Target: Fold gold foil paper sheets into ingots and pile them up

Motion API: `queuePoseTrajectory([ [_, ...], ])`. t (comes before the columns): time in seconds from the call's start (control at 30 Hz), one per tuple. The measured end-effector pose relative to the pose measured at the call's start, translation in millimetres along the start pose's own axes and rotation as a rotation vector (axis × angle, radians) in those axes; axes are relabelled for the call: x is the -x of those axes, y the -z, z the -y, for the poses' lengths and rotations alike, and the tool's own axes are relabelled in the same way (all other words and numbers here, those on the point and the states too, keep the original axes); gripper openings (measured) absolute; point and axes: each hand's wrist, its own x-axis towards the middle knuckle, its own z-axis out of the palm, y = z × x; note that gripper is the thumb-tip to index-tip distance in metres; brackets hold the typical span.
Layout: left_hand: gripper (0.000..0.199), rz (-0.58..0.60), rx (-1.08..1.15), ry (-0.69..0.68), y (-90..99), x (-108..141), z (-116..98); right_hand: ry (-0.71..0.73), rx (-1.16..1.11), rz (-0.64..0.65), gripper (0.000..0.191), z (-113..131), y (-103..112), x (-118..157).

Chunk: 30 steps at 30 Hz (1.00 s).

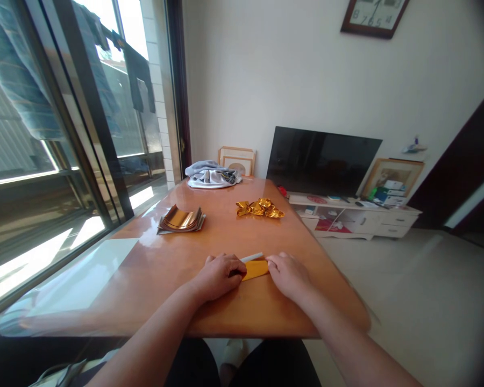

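Note:
A folded strip of orange-yellow paper lies on the wooden table close to its front edge. The fingers of my left hand are closed on the strip's left end, and my right hand pinches its right end. Just behind the strip, a thin pale strip slants between the hands. Further back on the left is a stack of shiny gold sheets, curled up at the sides. Several crumpled or folded gold pieces lie in a group at the back right.
A grey and white cloth bundle sits at the table's far end. Flat on the left side is a pale sheet. Windows line the left. Beyond the table stand a television and a white cabinet.

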Motion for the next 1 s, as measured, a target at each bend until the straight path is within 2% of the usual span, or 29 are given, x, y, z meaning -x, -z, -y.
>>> queuePoseTrajectory([
  [0.1,0.024,-0.005,0.0,-0.004,-0.6,0,1,0.005,-0.04,-0.097,0.026,4,1,-1],
  [0.2,0.023,-0.005,0.004,-0.009,-0.2,-1,2,0.138,-0.126,-0.167,0.021,16,0,-1],
  [0.3,0.023,-0.002,0.004,-0.005,0.7,-2,2,0.242,-0.207,-0.089,0.023,29,-4,-4],
  [0.47,0.022,-0.017,0.03,-0.017,-1.1,-1,4,0.232,-0.169,0.022,0.015,37,-9,-7],
  [0.57,0.023,-0.033,0.112,0.006,-3.8,0,11,0.259,-0.124,0.049,0.015,38,-7,-3],
  [0.73,0.037,-0.033,0.286,0.084,-1.1,4,27,0.267,-0.099,0.069,0.013,41,-1,-1],
  [1.0,0.027,0.023,0.068,-0.026,14.3,6,16,0.298,-0.068,0.115,0.01,42,7,-4],
])
